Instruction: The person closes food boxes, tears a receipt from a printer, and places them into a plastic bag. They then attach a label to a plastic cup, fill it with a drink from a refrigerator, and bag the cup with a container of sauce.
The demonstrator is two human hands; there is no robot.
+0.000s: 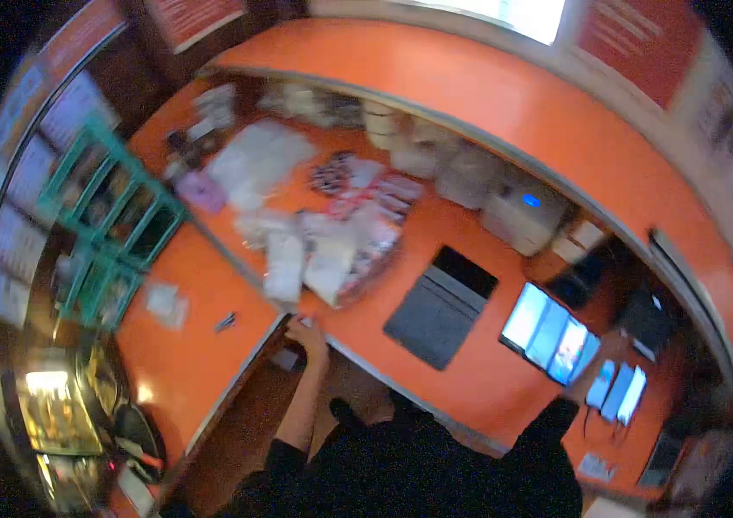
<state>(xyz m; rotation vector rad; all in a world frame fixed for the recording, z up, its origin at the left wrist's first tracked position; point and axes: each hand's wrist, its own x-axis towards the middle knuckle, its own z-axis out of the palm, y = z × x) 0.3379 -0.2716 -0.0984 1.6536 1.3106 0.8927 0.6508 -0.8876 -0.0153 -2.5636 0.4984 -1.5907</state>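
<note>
My left hand (302,331) is at the inner corner of the orange counter (345,324), close to its edge. Its fingers are blurred, and a small pale spot shows beside them; whether they hold anything cannot be made out. Just beyond the hand lie white plastic packets (284,263) in a loose pile. On the right a dark sleeve (547,425) reaches the counter edge near a lit screen (549,332), but my right hand does not show. A dark grey folder or mat (440,311) lies flat between the packets and the screen.
Green trays (116,203) stand at the left. A small dark item (226,322) and a clear packet (166,306) lie on the left counter. White boxes (522,220) sit beneath the raised orange ledge (470,78). Blue-white devices (616,393) with cables lie at the right.
</note>
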